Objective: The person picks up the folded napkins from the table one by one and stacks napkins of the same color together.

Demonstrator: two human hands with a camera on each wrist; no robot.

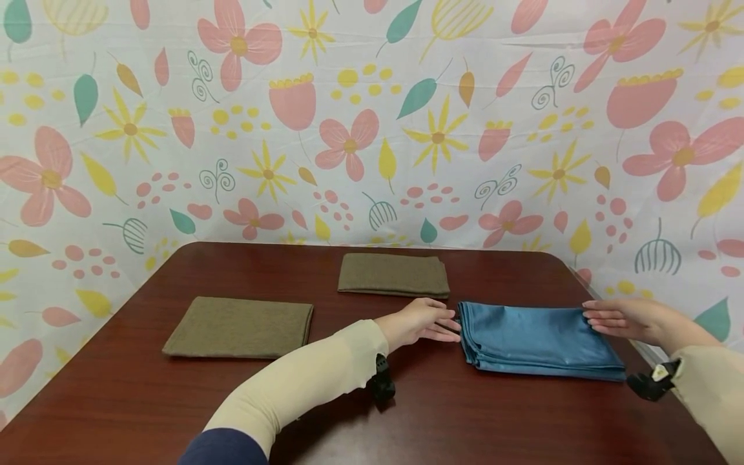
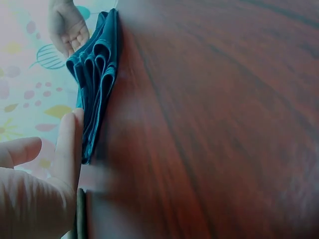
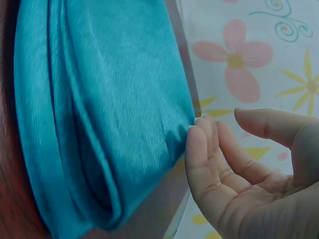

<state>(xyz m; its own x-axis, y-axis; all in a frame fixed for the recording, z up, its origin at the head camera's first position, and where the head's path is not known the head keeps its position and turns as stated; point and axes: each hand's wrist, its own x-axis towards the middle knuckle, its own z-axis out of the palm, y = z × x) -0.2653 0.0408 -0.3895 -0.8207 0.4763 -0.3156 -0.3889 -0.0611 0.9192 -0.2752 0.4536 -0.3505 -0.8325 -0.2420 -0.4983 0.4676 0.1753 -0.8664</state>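
A folded blue cloth [image 1: 535, 339] lies on the right part of the table, its stacked layers showing as rounded folds in the left wrist view. My left hand [image 1: 421, 321] is at its left edge, fingers extended, fingertips at the folds. At the opposite end, my right hand [image 1: 630, 320] has its fingertips touching the cloth's far right corner, the fingers only slightly bent. In the right wrist view the thumb of the right hand [image 3: 249, 174] stands apart from the fingers, and nothing is pinched between them.
Two folded brown cloths lie flat on the dark wooden table [image 1: 418, 413]: one brown cloth [image 1: 241, 328] at left, the other brown cloth [image 1: 394, 274] near the back edge. A flower-patterned curtain [image 1: 349, 129] hangs behind the table.
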